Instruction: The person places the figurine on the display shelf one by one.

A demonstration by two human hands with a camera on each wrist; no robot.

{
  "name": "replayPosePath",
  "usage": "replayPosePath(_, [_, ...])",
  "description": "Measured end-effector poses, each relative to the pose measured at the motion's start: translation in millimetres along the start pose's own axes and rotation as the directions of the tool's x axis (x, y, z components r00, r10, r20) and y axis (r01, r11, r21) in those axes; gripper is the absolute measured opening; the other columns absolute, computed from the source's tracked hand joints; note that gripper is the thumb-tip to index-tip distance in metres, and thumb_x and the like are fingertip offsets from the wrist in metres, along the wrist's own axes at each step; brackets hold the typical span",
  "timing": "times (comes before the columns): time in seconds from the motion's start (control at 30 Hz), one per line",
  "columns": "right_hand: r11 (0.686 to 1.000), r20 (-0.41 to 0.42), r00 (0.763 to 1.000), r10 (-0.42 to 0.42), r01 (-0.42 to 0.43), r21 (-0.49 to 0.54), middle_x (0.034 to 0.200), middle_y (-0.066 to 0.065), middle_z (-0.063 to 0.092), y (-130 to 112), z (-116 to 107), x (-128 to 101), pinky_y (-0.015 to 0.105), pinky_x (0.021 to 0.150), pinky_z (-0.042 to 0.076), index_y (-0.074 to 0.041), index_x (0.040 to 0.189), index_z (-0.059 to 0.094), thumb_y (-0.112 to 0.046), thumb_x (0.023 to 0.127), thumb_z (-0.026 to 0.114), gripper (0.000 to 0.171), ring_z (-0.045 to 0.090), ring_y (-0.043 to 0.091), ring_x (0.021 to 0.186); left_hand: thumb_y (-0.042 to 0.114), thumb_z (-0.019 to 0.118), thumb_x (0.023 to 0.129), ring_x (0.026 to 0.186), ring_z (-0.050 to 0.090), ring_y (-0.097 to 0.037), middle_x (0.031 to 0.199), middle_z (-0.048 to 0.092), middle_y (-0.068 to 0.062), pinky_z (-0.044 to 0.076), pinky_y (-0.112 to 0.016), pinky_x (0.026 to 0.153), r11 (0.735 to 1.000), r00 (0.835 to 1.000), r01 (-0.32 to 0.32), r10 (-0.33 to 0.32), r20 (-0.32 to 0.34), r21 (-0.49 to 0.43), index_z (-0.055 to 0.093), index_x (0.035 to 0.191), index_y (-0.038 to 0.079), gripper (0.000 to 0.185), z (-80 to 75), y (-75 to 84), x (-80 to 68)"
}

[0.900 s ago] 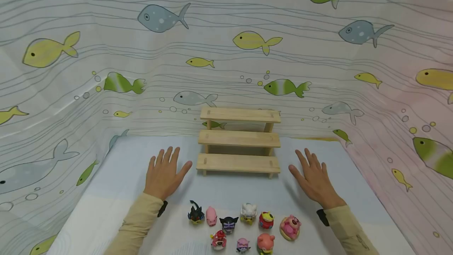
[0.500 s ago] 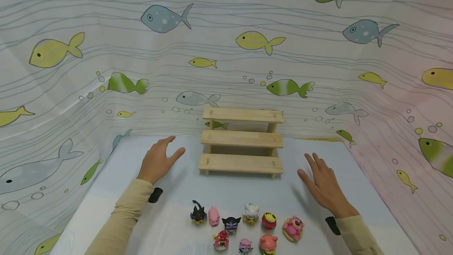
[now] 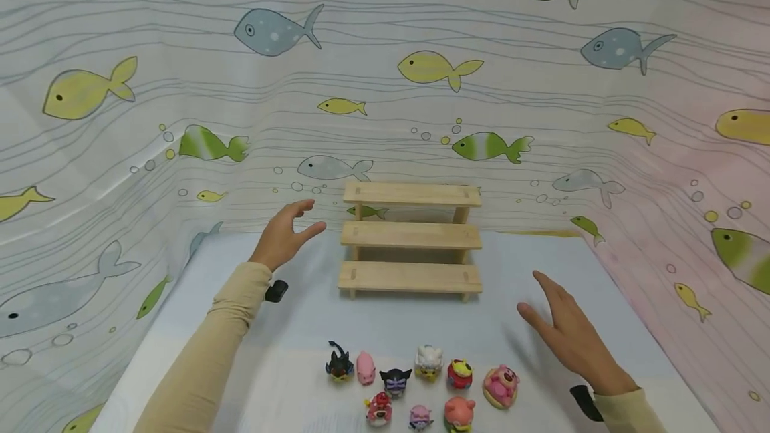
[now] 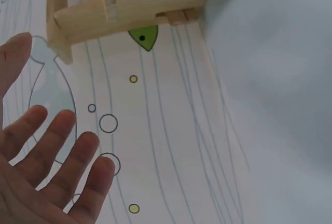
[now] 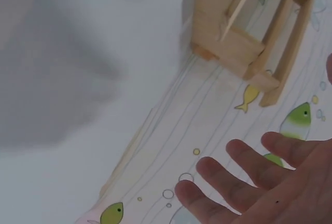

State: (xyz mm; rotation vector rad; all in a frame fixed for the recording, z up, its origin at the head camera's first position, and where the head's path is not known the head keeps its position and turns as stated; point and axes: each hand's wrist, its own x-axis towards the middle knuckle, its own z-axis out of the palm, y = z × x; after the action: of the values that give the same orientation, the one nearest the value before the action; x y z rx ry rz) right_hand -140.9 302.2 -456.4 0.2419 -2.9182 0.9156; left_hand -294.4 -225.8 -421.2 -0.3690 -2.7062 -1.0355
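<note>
A three-tiered wooden shelf (image 3: 412,277) stands at the back of the table, its boards bare. To its left, my left hand (image 3: 285,236) is held in the air, thumb apart from the fingers, touching nothing. My right hand (image 3: 571,336) hovers to the right of the shelf and nearer the front, fingers extended, holding nothing. In the left wrist view the shelf's end (image 4: 155,1) is above the spread fingers (image 4: 78,164). The right wrist view has the shelf's other end (image 5: 223,27) well beyond the fingertips (image 5: 189,190).
Several small toy figures sit at the table's front: a black one (image 3: 339,365), a pink pig (image 3: 365,367), a white one (image 3: 429,362), a red-and-yellow one (image 3: 460,374) and a pink bear (image 3: 501,386). A fish-patterned sheet (image 3: 385,132) covers the walls behind and beside the table.
My left hand has risen and moved toward the back, its fingers bending a little. My right hand has drawn back toward the front right. Shelf and figures stay where they were.
</note>
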Motion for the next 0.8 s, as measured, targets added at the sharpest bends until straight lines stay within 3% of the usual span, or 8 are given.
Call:
replayPosePath(0.27, [0.996, 0.048, 0.995, 0.089, -0.087, -0.035, 0.160, 0.023, 0.030, -6.7, -5.9, -27.1, 0.075, 0.101, 0.031, -0.016, 0.163, 0.021, -0.062, 0.094, 0.062, 0.093, 0.031, 0.049, 0.142, 0.046, 0.072, 0.094, 0.135, 0.047, -0.032, 0.147, 0.052, -0.011, 0.041, -0.051, 0.108, 0.995, 0.999, -0.047, 0.047, 0.002, -0.093, 0.046, 0.152, 0.011, 0.073, 14.1, 10.5, 42.1])
replayPosePath(0.57, [0.991, 0.032, 0.991, 0.131, -0.130, -0.018, 0.160, 0.013, 0.034, -17.2, 1.2, -51.7, 0.072, 0.097, 0.038, -0.018, 0.165, 0.005, -0.063, 0.089, 0.068, 0.109, 0.038, 0.040, 0.139, 0.049, 0.072, 0.092, 0.135, 0.046, -0.034, 0.154, 0.046, -0.011, 0.042, -0.053, 0.107, 0.996, 0.998, -0.056, 0.059, 0.028, -0.072, 0.043, 0.154, 0.014, 0.077, 27.7, 15.2, 66.0])
replayPosePath(0.8, [0.992, 0.011, 0.993, 0.118, -0.117, -0.055, 0.154, 0.016, 0.042, -16.2, 14.2, -62.9, 0.071, 0.094, 0.043, -0.015, 0.164, 0.012, -0.069, 0.081, 0.074, 0.117, 0.048, 0.041, 0.132, 0.050, 0.072, 0.091, 0.140, 0.042, -0.036, 0.158, 0.041, -0.012, 0.038, -0.054, 0.111, 0.998, 0.997, -0.030, 0.034, 0.075, -0.053, 0.041, 0.156, 0.014, 0.081, 29.7, 19.7, 78.5])
